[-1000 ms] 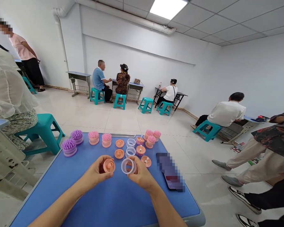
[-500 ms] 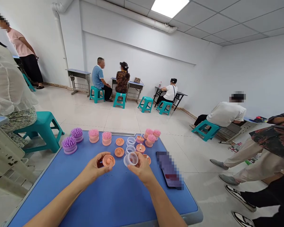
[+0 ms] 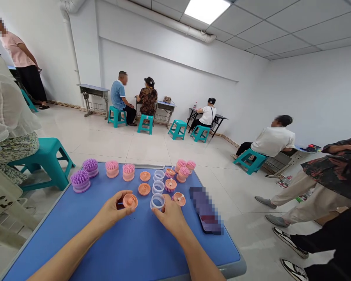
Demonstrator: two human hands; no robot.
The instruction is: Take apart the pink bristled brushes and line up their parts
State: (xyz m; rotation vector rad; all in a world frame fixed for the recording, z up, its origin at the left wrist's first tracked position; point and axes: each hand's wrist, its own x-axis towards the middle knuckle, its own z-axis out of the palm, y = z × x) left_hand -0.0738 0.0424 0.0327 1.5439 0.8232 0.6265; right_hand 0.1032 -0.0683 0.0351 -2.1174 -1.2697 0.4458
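Left grip (image 3: 111, 212) is clenched round the orange cap (image 3: 130, 201), knob tilted up, just left of the clear cup (image 3: 158, 201) that the right grip (image 3: 171, 214) pinches by its near rim, mouth up, down at the blue surface (image 3: 128, 249), the two pieces close but apart.

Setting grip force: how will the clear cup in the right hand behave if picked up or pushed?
The clear cup looks thin-walled and small, so probably light and squeezable. Round, so it may roll on its side; smooth plastic could slip.
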